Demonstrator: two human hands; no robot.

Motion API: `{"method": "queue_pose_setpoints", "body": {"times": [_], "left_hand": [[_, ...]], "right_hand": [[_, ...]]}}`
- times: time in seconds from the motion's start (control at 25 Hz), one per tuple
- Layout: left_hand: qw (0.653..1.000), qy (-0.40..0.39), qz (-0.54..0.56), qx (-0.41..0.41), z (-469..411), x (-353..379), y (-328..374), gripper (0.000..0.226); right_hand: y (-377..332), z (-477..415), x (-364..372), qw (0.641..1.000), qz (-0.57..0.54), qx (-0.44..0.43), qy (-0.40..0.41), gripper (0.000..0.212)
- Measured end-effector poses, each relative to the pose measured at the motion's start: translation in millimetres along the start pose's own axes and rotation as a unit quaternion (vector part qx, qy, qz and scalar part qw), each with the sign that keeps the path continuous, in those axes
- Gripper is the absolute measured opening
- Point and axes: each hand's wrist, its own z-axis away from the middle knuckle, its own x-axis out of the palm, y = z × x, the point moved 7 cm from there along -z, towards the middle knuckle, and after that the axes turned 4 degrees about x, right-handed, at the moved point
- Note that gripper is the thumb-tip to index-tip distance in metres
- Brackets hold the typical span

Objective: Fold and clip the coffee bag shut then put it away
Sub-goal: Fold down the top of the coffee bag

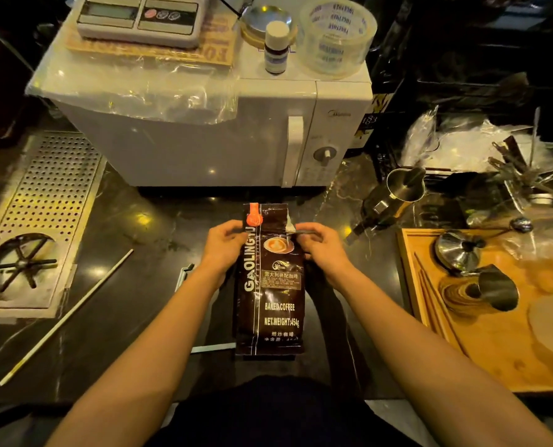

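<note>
A dark brown coffee bag (270, 295) with white lettering and an orange mark at its top stands upright on the black counter in front of me. My left hand (225, 245) pinches the bag's upper left edge. My right hand (320, 245) pinches the upper right edge, where a thin grey strip sticks out past the fingers. The top of the bag rises flat above both hands. I cannot make out a clip for certain.
A white microwave (204, 133) stands just behind the bag, with a scale (139, 17), a small bottle (276, 48) and a tape roll (336, 37) on top. A perforated drip tray (39, 221) lies left, a white rod (65, 317) beside it. Metal pitchers (397, 195) and a wooden tray (494, 333) sit right.
</note>
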Motion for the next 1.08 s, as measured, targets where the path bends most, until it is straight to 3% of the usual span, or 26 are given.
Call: {"method": "queue_pose_setpoints", "body": {"times": [0.44,0.6,0.8,0.96,1.08], "left_hand": [[0.996,-0.052,0.069,0.03,13.3,-15.5,-4.0,0.042],[0.99,-0.094,0.087,0.063,30.4,-16.1,12.1,0.049],[0.986,-0.11,-0.003,0.123,45.2,-14.4,25.9,0.007],[0.986,-0.097,0.002,0.135,54.8,-12.4,29.7,0.034],[0.989,-0.083,0.016,0.122,60.5,-1.3,31.2,0.04]], "right_hand": [[-16.7,19.4,-1.7,0.997,-0.051,-0.052,-0.032,0.025],[-26.0,36.2,-9.6,0.995,-0.028,-0.092,-0.018,0.039],[-35.2,60.1,-6.1,0.992,-0.012,-0.129,-0.006,0.017],[-31.2,69.7,-2.7,0.991,-0.012,-0.134,-0.002,0.023],[-28.0,71.0,1.0,0.994,-0.01,-0.112,0.0,0.015]]}}
